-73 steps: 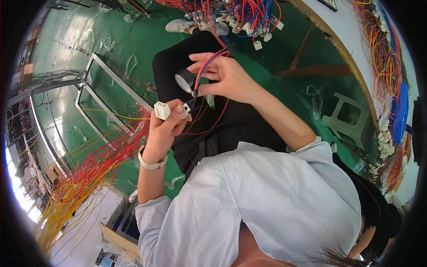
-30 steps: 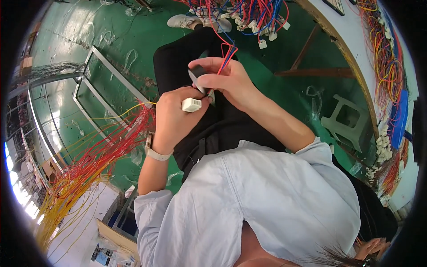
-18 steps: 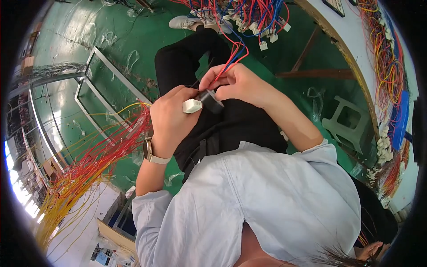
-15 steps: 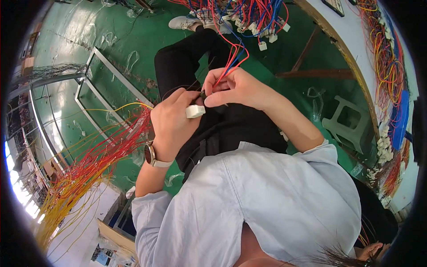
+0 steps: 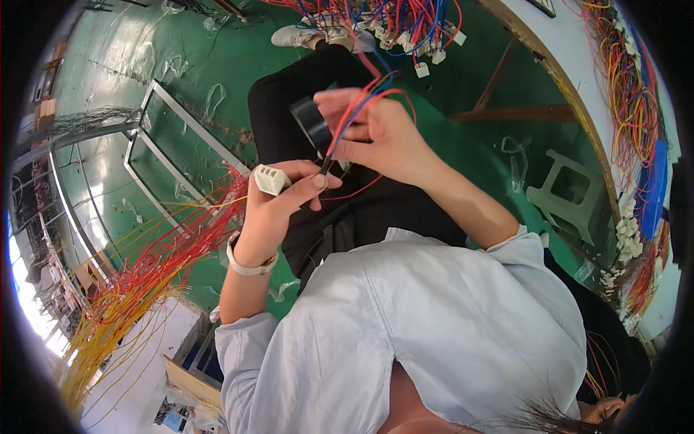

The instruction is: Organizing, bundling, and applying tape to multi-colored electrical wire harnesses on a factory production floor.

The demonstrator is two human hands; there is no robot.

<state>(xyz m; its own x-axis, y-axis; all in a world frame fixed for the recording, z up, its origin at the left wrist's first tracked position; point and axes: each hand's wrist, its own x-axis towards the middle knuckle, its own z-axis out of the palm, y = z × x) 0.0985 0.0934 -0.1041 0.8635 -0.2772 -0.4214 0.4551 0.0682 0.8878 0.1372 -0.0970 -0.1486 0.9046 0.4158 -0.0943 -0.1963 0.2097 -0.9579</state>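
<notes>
My left hand (image 5: 278, 206), with a pale watch on the wrist, holds a small white plastic connector (image 5: 272, 179) between thumb and fingers. A thin dark-taped wire end runs from the thumb up to my right hand (image 5: 383, 137). My right hand grips a bundle of red and blue wires (image 5: 356, 108) together with a black tape roll (image 5: 311, 124) on its left side. Both hands hover over my lap in black trousers (image 5: 289, 87). One red wire loops below the right hand.
A thick sheaf of red and yellow wires (image 5: 144, 275) fans out at the left. A metal frame (image 5: 181, 116) lies on the green floor. More wires with white connectors (image 5: 405, 25) hang at the top. A white stool (image 5: 567, 195) stands right, beside a wire-covered bench (image 5: 636, 94).
My hands have drawn apart: the right hand rose with the wires and the tape roll now shows, while the left hand shifted the white connector to the left.
</notes>
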